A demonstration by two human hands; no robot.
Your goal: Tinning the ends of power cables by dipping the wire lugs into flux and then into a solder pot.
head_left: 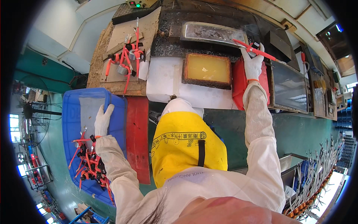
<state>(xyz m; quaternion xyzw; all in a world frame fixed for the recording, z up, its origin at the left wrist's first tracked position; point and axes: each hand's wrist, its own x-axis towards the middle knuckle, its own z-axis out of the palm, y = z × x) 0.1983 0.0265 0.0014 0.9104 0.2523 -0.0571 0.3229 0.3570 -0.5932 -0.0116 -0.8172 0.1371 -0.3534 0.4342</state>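
Observation:
My right hand (253, 62), in a white glove, is closed round a red-sleeved cable assembly (263, 54) with a black part. One red lead points left over the rim of a long metal-rimmed solder pot (214, 33); the other points right. My left hand (101, 121), also gloved, is held over a blue crate (71, 112) with its fingers stretched and thumb apart, holding nothing. Beside that wrist lies a heap of similar red-lead assemblies (89, 160) in the crate. Several more assemblies (126, 59), some with silver cylinders, lie on the board at the far left.
A tray of yellow liquid (207, 70) sits in front of the pot. To its right stands a red container (240, 86), under my right forearm. Farther right is a dark-framed glass panel (289, 86). A red board (137, 145) runs beside the crate. Grey-lead cables (313, 179) stand at lower right.

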